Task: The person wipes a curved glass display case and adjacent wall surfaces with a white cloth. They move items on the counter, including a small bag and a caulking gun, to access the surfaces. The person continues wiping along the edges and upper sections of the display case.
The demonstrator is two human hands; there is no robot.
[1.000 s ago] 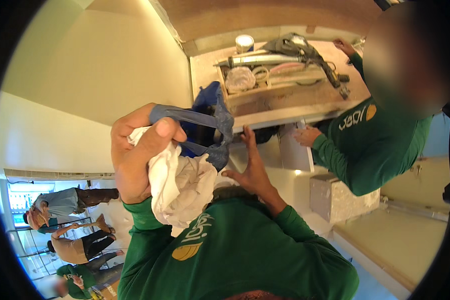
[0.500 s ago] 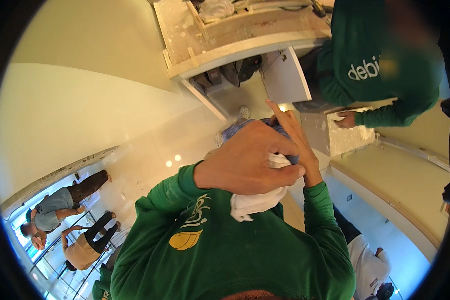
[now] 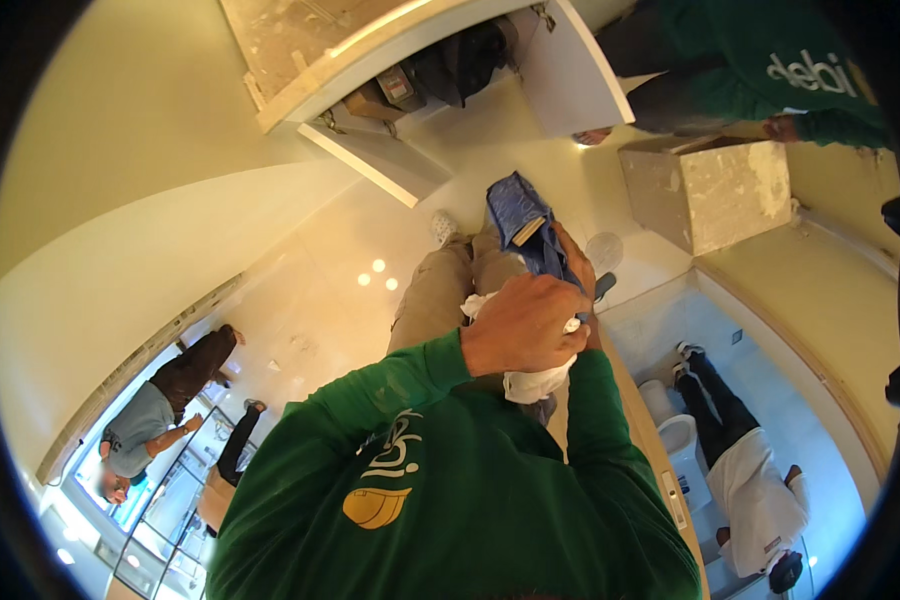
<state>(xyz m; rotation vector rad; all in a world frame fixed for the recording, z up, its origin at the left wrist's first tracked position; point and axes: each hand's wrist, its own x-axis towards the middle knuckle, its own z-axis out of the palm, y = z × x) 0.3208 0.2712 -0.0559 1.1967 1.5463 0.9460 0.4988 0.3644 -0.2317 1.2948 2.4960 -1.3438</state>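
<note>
Left hand [image 3: 523, 322]: was clenched on white cloth [image 3: 538, 384], bunched toward 6 o'clock, presumably to keep it compact. Right hand [image 3: 574, 258]: lay at 2 o'clock along the blue bag [image 3: 510, 200], probably steadying it; its closure could not be told. Bag: sat at 12 o'clock from the left hand, creased, faintly patterned, a tan edge showing.

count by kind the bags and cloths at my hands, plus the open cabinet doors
Blue bag: 1
White cloth: 1
Open cabinet doors: 2
Total: 4
</note>
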